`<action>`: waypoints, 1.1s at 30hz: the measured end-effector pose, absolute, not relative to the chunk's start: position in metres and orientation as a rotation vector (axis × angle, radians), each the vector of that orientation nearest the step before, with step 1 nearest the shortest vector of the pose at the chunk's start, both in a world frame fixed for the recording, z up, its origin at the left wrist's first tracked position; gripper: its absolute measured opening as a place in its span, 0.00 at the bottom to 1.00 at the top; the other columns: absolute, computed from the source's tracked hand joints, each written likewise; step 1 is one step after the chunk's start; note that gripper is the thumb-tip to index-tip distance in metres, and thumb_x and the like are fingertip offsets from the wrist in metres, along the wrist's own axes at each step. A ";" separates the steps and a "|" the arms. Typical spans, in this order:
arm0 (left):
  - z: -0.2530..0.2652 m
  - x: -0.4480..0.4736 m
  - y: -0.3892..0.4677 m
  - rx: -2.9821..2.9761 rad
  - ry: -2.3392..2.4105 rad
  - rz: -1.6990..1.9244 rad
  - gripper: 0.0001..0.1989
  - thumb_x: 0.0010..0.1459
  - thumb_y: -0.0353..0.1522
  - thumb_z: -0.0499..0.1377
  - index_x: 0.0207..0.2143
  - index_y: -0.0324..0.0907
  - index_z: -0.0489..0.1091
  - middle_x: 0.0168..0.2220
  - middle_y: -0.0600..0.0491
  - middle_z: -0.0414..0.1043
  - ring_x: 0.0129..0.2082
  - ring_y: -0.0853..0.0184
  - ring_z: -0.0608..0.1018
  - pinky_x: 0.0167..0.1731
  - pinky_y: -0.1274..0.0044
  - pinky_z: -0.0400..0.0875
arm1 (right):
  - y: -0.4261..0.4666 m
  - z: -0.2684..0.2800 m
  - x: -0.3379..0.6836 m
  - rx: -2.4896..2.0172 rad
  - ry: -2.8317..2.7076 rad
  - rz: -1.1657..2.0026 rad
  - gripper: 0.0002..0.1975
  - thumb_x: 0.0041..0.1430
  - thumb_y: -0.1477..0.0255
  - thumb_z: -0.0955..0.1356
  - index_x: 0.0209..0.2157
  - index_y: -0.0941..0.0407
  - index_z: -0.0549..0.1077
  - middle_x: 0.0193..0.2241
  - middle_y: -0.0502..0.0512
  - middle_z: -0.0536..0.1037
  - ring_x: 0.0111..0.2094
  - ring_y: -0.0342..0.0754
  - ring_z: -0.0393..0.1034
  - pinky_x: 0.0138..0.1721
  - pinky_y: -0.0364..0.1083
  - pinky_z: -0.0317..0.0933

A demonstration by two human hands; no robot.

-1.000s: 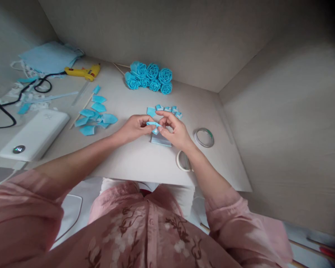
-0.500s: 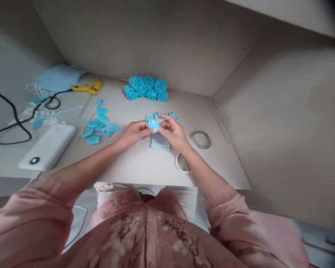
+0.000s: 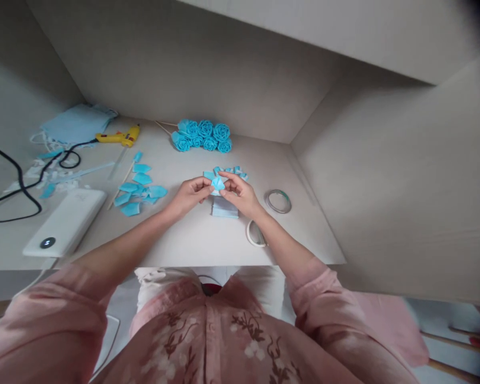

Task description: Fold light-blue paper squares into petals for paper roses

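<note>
Between my two hands is a small folded piece of blue fabric point(image 3: 218, 183), pinched at its edges. My left hand point(image 3: 194, 191) grips its left side with thumb and forefinger. On the other side my right hand point(image 3: 240, 194) pinches it, the forefinger reaching over the top. Just below the hands lies a stack of pale blue-grey squares point(image 3: 224, 208). Behind them are a flat blue square point(image 3: 208, 175) and several small blue rolled pieces point(image 3: 237, 169). Loose blue petals point(image 3: 142, 178) lie to the left, near a thin stick with a blue tip point(image 3: 137, 157).
Several blue fabric roses point(image 3: 205, 128) on sticks lie at the back. A yellow glue gun point(image 3: 120, 137), a pale blue cloth bundle point(image 3: 78, 122), scraps and a white power bank point(image 3: 66, 221) are at left. Two tape rolls, one grey point(image 3: 278, 201), one white point(image 3: 253, 234), lie at right.
The camera view has shifted slightly, so the tabletop sits a little further left. Both hands still hold the blue piece, whose fold now looks more pointed at the top.
</note>
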State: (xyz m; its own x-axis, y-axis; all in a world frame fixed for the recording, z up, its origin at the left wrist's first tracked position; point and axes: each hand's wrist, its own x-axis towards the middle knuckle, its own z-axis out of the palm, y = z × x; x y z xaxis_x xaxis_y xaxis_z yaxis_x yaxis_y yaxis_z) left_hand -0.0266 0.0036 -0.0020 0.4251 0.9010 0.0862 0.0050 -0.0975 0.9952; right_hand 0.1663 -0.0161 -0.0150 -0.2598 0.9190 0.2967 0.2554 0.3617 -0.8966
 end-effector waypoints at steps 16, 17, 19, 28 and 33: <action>-0.007 -0.038 0.014 1.462 1.026 1.029 0.15 0.48 0.43 0.64 0.25 0.40 0.72 0.21 0.55 0.69 0.23 0.71 0.68 0.26 0.78 0.61 | -0.018 0.039 0.251 -1.427 -1.567 0.564 0.16 0.62 0.64 0.65 0.48 0.55 0.76 0.29 0.51 0.78 0.28 0.42 0.71 0.31 0.42 0.66; -0.007 -0.039 0.014 1.468 1.027 1.021 0.14 0.49 0.43 0.64 0.25 0.40 0.73 0.22 0.55 0.69 0.23 0.71 0.68 0.26 0.78 0.61 | -0.026 0.037 0.256 -1.488 -1.611 0.538 0.16 0.60 0.66 0.66 0.47 0.56 0.77 0.29 0.51 0.79 0.28 0.42 0.71 0.31 0.42 0.65; -0.007 -0.039 0.013 1.476 1.023 1.010 0.14 0.49 0.43 0.64 0.26 0.40 0.74 0.22 0.55 0.70 0.23 0.71 0.67 0.27 0.78 0.61 | -0.041 0.027 0.263 -1.619 -1.661 0.469 0.16 0.58 0.68 0.66 0.46 0.57 0.78 0.30 0.52 0.80 0.28 0.43 0.72 0.34 0.43 0.65; -0.009 -0.040 0.009 1.519 1.024 0.970 0.15 0.50 0.44 0.64 0.26 0.40 0.74 0.23 0.55 0.70 0.24 0.71 0.68 0.27 0.78 0.62 | -0.051 -0.005 0.255 -1.994 -1.642 0.549 0.14 0.63 0.66 0.63 0.34 0.57 0.79 0.23 0.51 0.79 0.24 0.43 0.72 0.26 0.41 0.57; -0.012 -0.039 0.011 1.476 1.050 0.968 0.15 0.50 0.43 0.65 0.26 0.40 0.74 0.23 0.55 0.69 0.24 0.71 0.68 0.27 0.79 0.62 | -0.043 0.003 0.241 -2.180 -1.710 0.361 0.12 0.61 0.65 0.66 0.31 0.54 0.79 0.23 0.52 0.80 0.28 0.45 0.73 0.30 0.42 0.55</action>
State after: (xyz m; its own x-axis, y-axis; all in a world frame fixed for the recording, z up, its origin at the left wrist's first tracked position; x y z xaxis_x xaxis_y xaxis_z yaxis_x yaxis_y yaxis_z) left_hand -0.0390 0.0108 -0.0121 0.2917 0.9555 0.0435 0.1211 -0.0820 0.9893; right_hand 0.2410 -0.0429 0.0029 0.2409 0.9705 0.0130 0.8825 -0.2135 -0.4190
